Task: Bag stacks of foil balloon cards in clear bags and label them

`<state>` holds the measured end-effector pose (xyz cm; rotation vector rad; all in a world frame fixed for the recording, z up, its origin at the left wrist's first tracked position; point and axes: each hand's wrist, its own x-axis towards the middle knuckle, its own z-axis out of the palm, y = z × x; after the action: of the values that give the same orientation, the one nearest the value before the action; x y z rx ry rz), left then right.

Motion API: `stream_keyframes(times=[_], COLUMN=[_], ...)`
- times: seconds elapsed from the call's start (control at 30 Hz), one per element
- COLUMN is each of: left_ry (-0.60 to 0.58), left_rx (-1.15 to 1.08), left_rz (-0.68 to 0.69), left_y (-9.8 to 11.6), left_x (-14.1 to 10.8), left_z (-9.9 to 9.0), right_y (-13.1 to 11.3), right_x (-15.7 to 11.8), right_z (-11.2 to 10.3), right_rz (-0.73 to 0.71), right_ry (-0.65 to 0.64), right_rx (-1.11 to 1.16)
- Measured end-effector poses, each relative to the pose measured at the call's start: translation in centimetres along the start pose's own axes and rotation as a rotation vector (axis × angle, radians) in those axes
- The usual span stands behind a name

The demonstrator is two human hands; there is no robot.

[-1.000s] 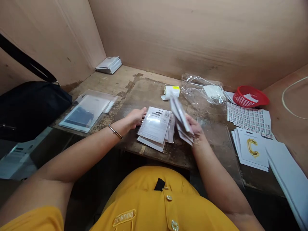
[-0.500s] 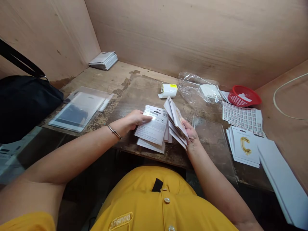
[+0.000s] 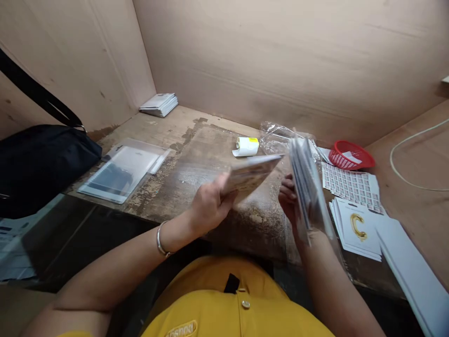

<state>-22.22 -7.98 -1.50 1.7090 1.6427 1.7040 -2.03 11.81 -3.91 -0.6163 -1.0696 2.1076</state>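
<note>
My left hand (image 3: 212,202) is closed round the lower left end of a few flat packets (image 3: 254,175), lifted and tilted above the table's front part; motion blurs them. To the right, my right hand (image 3: 290,199) grips a thicker bundle of card packets (image 3: 308,185) in clear film, held nearly upright. The two bundles are apart, with a small gap between their upper ends. Behind them on the table lies a roll of white labels (image 3: 247,146) with a yellow patch.
Clear sleeves (image 3: 122,171) and a black bag (image 3: 45,164) are at left, a card stack (image 3: 159,104) at the back. Right: clear plastic (image 3: 275,138), red basket (image 3: 351,155), sticker sheets (image 3: 352,185), cards with a gold C (image 3: 358,227), long white sheets (image 3: 414,267).
The packets lying at the table's front edge are now lifted in my left hand. My right hand has moved right and turned its bundle more upright. The view has shifted slightly.
</note>
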Motion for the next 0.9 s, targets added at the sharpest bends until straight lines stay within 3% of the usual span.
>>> stream_keyframes(times=[0.07,0.13,0.2,0.27,0.33,0.43,0.57,0.67,0.8,0.9], left_ry=[-0.023,-0.025,-0.016,-0.037,-0.078,-0.075,0.025,0.113,0.106,0.102], left_rx=[0.261,0.450,0.543,0.523,0.391,-0.026,-0.578,-1.046,-1.278,-1.410], left_rz=[0.367,0.593,0.662,0.643,0.513,0.093,-0.320,-0.591,-0.812,-0.921], left_y=[0.6,0.4,-0.2,-0.8,-0.7,0.5,1.5,0.4,-1.8,-2.2], left_x=[-0.3,-0.6,-0.9,-1.2,-1.4,-1.1,-0.1,0.5,0.8,0.8], left_z=[-1.5,-2.5,-3.0,-3.2,-3.3,-3.9,-4.3,-3.3,-1.4,-0.5], right_y=[-1.5,-2.3,-2.6,-2.5,-2.6,-3.0,-3.0,-1.6,0.7,2.4], right_x=[0.1,-0.1,-0.4,-0.9,-1.4,-1.8,-1.8,-1.6,-0.9,-0.3], right_z=[-0.5,-0.9,-1.1,-1.2,-1.3,-1.3,-0.6,0.6,2.1,2.7], right_rz=[-0.095,-0.136,-0.150,-0.162,-0.173,-0.183,-0.147,-0.052,0.053,0.112], right_ry=[-0.024,-0.035,-0.022,0.001,0.022,0.052,0.044,-0.007,-0.055,-0.082], right_rx=[0.056,0.078,0.043,-0.010,-0.061,-0.106,-0.092,-0.036,0.075,0.146])
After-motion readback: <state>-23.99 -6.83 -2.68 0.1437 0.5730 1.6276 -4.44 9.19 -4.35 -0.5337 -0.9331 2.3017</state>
